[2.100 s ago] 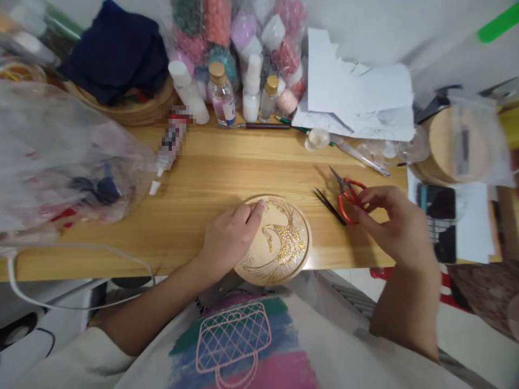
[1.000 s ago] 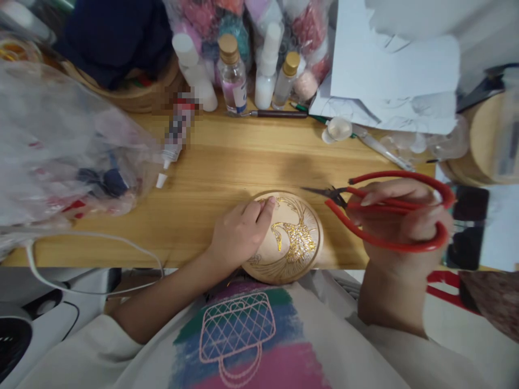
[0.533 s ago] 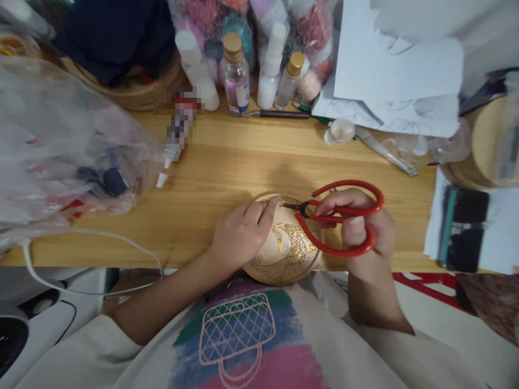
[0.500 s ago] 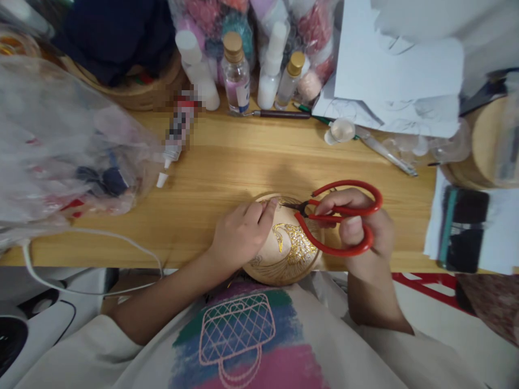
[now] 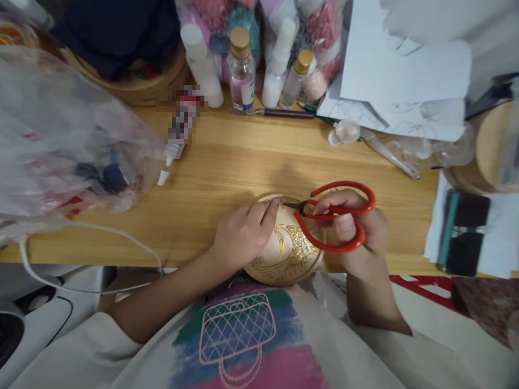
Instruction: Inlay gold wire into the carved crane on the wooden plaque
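Your right hand (image 5: 360,229), in the head view, is closed round the red-handled scissors (image 5: 324,217), their blades pointing at the fingertips of your left hand (image 5: 243,232); whether blade and finger touch cannot be told. That left hand lies over the upper left part of the round wooden board (image 5: 286,243), fingers close together; what is under it is hidden, so a grip cannot be confirmed. The board sits at the near edge of the table (image 5: 227,173), in front of your shirt, and bears a gold bird (image 5: 302,248).

Containers, same view: to the left, a plastic bag (image 5: 68,86) holds red and dark blue pieces. Behind it, a round basket (image 5: 141,92) carries dark blue cloth (image 5: 117,38). Along the back stand a white bottle (image 5: 206,73), a cork-coloured-capped bottle (image 5: 242,81) part filled with pinkish liquid, a tall-capped bottle (image 5: 275,75) with whitish contents, and a gold-capped bottle (image 5: 294,86), seemingly of clear liquid. Behind these, clear bags (image 5: 324,24) hold red, pink, white and teal lumps. A small cup (image 5: 347,131) lies beyond the scissors, contents too small to tell
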